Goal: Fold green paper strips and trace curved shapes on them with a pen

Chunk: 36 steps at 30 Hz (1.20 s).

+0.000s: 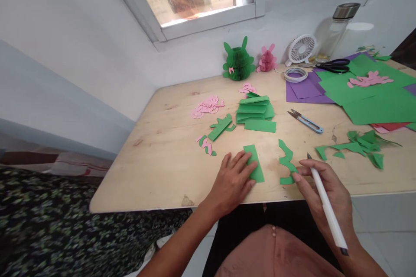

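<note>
My left hand (pixel 234 179) lies with its fingers spread on a folded green paper strip (pixel 258 172), pressing it to the table near the front edge. In my right hand (pixel 331 192) is a white pen (pixel 326 205), its dark tip pointing up and away from me. The thumb of that hand touches the lower end of a wavy-edged green paper cutout (pixel 286 156). A gap of bare wood separates the cutout from the strip.
Behind my hands are stacked green strips (pixel 255 110), pink cutouts (pixel 208 106) and blue thread snips (pixel 305 121). Green scraps (pixel 360 143) lie right. At the back stand a green paper figure (pixel 238 62), a fan (pixel 301 49) and a glass bottle (pixel 334 34); black scissors (pixel 333 66) rest on coloured sheets.
</note>
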Available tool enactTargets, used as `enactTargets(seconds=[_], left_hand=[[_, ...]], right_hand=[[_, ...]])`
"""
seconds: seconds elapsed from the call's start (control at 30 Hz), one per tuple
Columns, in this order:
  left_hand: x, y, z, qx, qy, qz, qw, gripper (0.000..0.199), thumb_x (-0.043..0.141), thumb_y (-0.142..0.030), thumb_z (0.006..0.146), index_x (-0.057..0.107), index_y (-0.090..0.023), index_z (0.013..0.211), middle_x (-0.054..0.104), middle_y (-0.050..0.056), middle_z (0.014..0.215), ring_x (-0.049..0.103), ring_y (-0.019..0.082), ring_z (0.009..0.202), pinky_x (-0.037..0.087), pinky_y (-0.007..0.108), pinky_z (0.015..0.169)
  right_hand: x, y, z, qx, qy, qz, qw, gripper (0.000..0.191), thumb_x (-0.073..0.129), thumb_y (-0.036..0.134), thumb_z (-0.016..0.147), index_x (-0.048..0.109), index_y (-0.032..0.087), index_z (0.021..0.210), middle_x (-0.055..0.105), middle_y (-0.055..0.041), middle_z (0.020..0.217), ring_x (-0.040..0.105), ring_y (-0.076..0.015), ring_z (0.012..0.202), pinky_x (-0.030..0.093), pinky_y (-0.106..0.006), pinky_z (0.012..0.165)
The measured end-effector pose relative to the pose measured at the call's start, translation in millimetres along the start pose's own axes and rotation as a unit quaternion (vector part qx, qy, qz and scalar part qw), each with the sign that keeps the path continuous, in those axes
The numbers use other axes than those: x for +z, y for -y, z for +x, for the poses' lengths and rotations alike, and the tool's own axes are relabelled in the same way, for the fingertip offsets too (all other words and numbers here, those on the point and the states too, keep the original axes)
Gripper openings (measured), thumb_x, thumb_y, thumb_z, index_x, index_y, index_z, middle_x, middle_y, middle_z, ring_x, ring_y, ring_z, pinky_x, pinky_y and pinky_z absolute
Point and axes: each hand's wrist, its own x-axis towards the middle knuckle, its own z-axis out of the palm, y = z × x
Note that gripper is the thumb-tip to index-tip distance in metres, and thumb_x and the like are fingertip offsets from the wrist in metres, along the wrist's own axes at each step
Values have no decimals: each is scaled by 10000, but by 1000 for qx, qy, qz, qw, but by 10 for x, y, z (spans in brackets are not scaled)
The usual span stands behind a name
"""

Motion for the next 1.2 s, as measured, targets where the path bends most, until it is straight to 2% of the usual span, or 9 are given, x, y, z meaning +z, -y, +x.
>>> enactTargets(seconds=[0.2, 0.3, 0.47, 0.6, 0.9, 1.07, 1.2], left_hand=[[27, -51, -22, -6, -15, -38, 999, 391, 507, -283, 933, 514, -192, 1313, 503, 125, 1429, 429, 280, 1356, 299, 554, 1128], [3, -20, -46, -9, -38, -72, 997, 396, 500, -248, 923, 499, -162, 1310, 538, 135, 1387, 458, 247, 1332, 323, 499, 1130], [-4, 42, -74, 3, -50, -80, 996, 294, 470, -222, 930, 565, -168, 1203, 579, 114, 1344, 453, 263, 1336, 323, 509, 1125], [-1, 65, -74, 0, -59, -97, 994, 284, 460, -216, 932, 562, -170, 1194, 590, 106, 1334, 460, 245, 1333, 317, 490, 1131], [8, 55, -79, -11, -60, -118, 991, 301, 476, -241, 927, 525, -154, 1211, 585, 115, 1344, 433, 242, 1353, 288, 488, 1150], [-8, 47, -68, -13, -52, -112, 992, 294, 467, -241, 935, 538, -157, 1208, 578, 108, 1354, 427, 241, 1357, 280, 483, 1154], [-9, 48, -66, -16, -44, -108, 993, 291, 462, -243, 940, 540, -161, 1208, 570, 103, 1364, 423, 241, 1361, 266, 480, 1160]], right_hand=[[171, 49, 55, -20, 42, -31, 998, 273, 619, 450, 815, 621, 237, 986, 685, -8, 747, 670, -168, 670, 523, -256, 601], [271, 53, 71, -23, 75, -46, 996, 272, 606, 445, 827, 609, 239, 1005, 697, -8, 745, 673, -175, 670, 522, -274, 620], [412, 59, 62, -34, 99, -69, 992, 248, 590, 423, 837, 592, 261, 1025, 695, 7, 738, 672, -198, 741, 514, -346, 761], [477, 69, 42, -46, 106, -104, 988, 220, 565, 402, 851, 589, 265, 1021, 697, 1, 738, 661, -215, 773, 485, -379, 789], [509, 17, 77, -181, 107, -186, 960, 166, 561, 297, 891, 577, 233, 1044, 696, 6, 745, 661, -197, 766, 393, -410, 890], [426, -28, 107, -297, 86, -221, 925, 214, 568, 229, 896, 556, 210, 1109, 717, -60, 924, 669, -226, 886, 420, -409, 897], [391, -45, 125, -358, 141, -190, 903, 325, 577, 200, 883, 517, 203, 1203, 696, -99, 1079, 643, -241, 1004, 457, -408, 911]])
